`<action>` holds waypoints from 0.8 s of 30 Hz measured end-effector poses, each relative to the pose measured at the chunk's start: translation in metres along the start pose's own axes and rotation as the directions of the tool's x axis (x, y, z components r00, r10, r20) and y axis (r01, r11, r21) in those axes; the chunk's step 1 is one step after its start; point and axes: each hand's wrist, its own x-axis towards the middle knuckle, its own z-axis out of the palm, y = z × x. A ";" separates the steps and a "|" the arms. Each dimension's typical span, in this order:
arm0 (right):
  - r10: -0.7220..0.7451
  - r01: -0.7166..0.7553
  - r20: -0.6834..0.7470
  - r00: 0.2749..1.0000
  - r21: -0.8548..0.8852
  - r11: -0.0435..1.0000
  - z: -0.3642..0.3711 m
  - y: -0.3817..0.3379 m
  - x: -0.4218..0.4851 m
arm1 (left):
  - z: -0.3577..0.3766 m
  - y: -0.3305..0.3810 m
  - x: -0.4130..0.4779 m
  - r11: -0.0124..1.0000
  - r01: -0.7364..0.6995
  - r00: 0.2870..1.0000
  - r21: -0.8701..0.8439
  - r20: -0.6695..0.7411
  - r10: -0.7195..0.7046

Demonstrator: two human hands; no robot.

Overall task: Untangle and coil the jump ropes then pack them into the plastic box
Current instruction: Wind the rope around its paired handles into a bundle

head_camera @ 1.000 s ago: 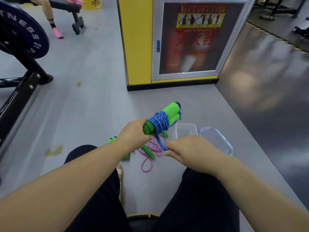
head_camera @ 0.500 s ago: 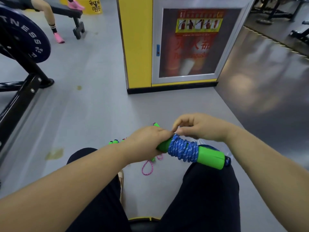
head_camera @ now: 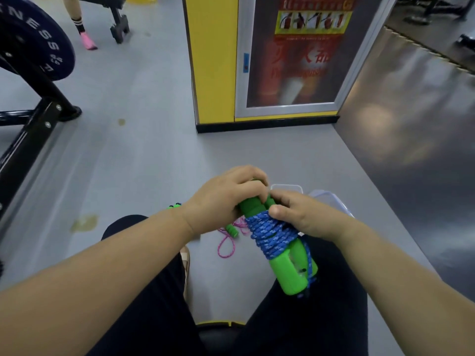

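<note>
Item 1. Blue rope [head_camera: 270, 235]: wound in tight turns round the middle of its two green handles [head_camera: 291, 272], which lay side by side. I held the bundle over my lap, its free end pointing to five o'clock, so the turns faced me.

Item 2. Left hand [head_camera: 226, 201]: fingers curled round the far ends of the handles, at eleven o'clock from the winding. It gripped both together, I judge so they could not spread and slacken the rope.

Item 3. Right hand [head_camera: 305, 217]: thumb pressed on the topmost turn, fingers bent in close against the handles. It most likely pinched the rope's last stretch for tucking in; the end itself was hidden.

Item 4. Pink rope [head_camera: 227, 244]: loose and uncoiled on the floor [head_camera: 128, 163] at eight o'clock from the bundle, one ribbed green handle showing. Left there as the next job.

Item 5. Plastic box [head_camera: 288, 185]: open on the floor at twelve o'clock, just beyond my hands, its lid [head_camera: 330, 200] beside it toward two o'clock. Both were within reach for packing; nothing could be seen inside.
</note>
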 end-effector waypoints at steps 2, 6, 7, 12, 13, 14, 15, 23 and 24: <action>-0.030 0.034 -0.095 0.995 0.042 0.999 0.006 0.004 0.004 | 0.004 0.002 -0.001 0.974 0.197 0.973 -0.109 -0.101 -0.208; -0.052 0.125 -0.485 0.873 0.119 0.985 0.023 0.015 0.011 | 0.015 0.021 -0.007 0.202 0.604 0.529 -0.770 0.198 -0.825; -0.012 0.121 -0.566 0.825 0.156 0.980 0.027 0.018 0.013 | 0.018 0.027 -0.010 -0.031 0.605 0.458 -0.795 0.380 -0.804; 0.061 0.081 -0.505 0.861 0.255 0.964 0.040 0.026 0.021 | 0.040 0.034 -0.019 0.066 0.672 0.510 -0.738 0.397 -0.763; 0.050 0.065 -0.464 0.884 0.228 0.972 0.037 0.024 0.020 | 0.040 0.031 -0.020 0.063 0.661 0.499 -0.748 0.376 -0.781; 0.042 0.031 -0.415 0.909 0.168 0.985 0.031 0.018 0.017 | 0.038 0.029 -0.021 0.047 0.648 0.498 -0.760 0.375 -0.782; 0.044 -0.031 -0.352 0.935 0.041 0.999 0.023 0.013 0.013 | 0.037 0.028 -0.022 0.029 0.645 0.496 -0.763 0.390 -0.776; 0.001 -0.086 -0.133 0.991 -0.638 0.765 -0.008 -0.019 -0.016 | 0.025 0.024 -0.033 -0.044 0.603 0.478 -0.797 0.404 -0.780; -0.006 -0.083 -0.162 0.987 -0.538 0.839 -0.008 -0.019 -0.018 | 0.023 0.026 -0.032 -0.050 0.584 0.494 -0.810 0.404 -0.769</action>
